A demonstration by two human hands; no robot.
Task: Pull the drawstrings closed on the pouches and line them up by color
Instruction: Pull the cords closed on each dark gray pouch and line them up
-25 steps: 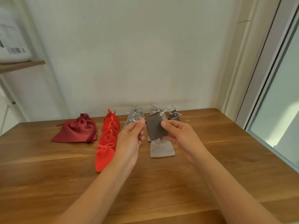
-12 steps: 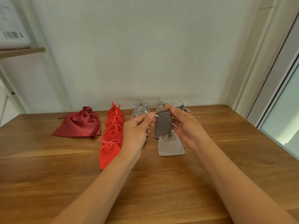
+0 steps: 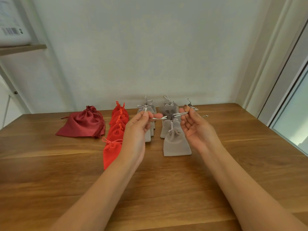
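I note the left hand point(image 3: 138, 130) and the right hand point(image 3: 195, 129) each pinching a taut white drawstring point(image 3: 160, 117). The dark grey pouch point(image 3: 168, 112) sits cinched between them.

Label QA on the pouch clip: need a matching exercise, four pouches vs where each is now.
1. dark red pouch
2. front orange-red pouch
3. front light grey pouch
4. dark grey pouch

A. in the air, drawstrings pinched by left hand and right hand
B. nearest in the right grey row
C. alone at far left
D. partly behind the left wrist

Pairs: 1-C, 2-D, 3-B, 4-A
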